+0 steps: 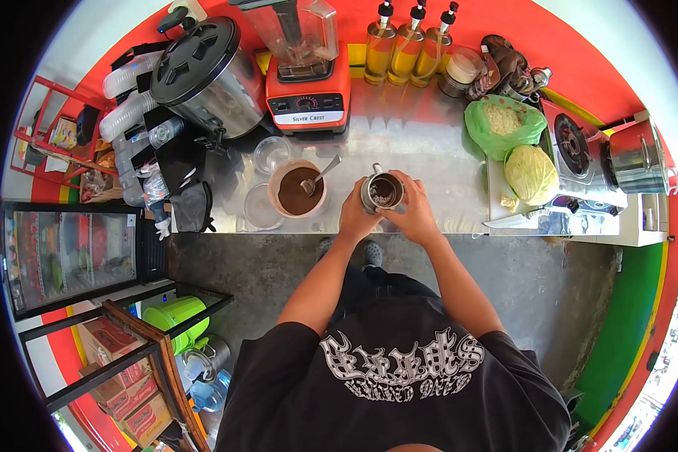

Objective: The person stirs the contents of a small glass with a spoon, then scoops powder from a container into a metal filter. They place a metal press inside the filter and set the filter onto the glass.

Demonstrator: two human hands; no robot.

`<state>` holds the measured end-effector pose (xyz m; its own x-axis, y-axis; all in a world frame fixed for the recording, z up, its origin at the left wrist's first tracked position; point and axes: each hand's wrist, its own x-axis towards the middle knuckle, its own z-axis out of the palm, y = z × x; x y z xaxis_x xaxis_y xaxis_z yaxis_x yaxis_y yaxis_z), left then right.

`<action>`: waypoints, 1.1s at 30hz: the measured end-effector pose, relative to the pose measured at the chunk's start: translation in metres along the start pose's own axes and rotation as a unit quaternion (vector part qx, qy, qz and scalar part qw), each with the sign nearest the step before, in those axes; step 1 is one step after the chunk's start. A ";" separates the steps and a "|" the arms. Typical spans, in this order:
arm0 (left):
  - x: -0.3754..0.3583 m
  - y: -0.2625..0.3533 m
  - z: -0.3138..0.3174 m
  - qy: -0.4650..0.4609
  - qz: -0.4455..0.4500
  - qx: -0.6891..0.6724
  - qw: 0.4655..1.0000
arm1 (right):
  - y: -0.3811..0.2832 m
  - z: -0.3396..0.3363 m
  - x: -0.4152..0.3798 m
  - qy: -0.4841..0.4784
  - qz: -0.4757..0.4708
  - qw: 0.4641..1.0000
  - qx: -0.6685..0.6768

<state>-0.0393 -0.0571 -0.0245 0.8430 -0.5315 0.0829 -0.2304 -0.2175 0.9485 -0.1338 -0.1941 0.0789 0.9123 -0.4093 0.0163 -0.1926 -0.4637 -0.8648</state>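
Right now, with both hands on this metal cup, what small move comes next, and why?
Perhaps let the right hand hold the metal cup while the left hand reaches for the spoon: it leans in the tub on that side, its handle sticking up.

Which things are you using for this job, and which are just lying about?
Probably for the job:
- metal cup, held by the left hand and right hand
- tub of brown stuff
- spoon in it

Probably just lying about:
- blender
- cabbage
- knife
- three bottles
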 end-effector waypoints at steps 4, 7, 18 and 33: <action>-0.002 0.014 -0.011 -0.042 -0.011 -0.031 0.999 | -0.014 -0.009 0.000 -0.062 -0.036 0.995 -0.065; 0.001 0.021 -0.021 -0.079 0.004 -0.038 0.996 | -0.012 -0.006 0.004 -0.032 0.002 0.997 -0.075; 0.006 0.012 -0.035 -0.144 0.011 -0.057 0.988 | -0.017 -0.001 0.000 -0.025 -0.017 0.995 -0.095; 0.001 -0.001 -0.035 -0.125 0.056 -0.008 0.991 | -0.024 0.014 -0.019 0.025 -0.026 0.992 -0.124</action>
<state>-0.0210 -0.0289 -0.0146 0.6650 -0.7386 0.1112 -0.3058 -0.1334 0.9427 -0.1415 -0.1648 0.0923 0.9054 -0.4154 0.0878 -0.2345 -0.6616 -0.7123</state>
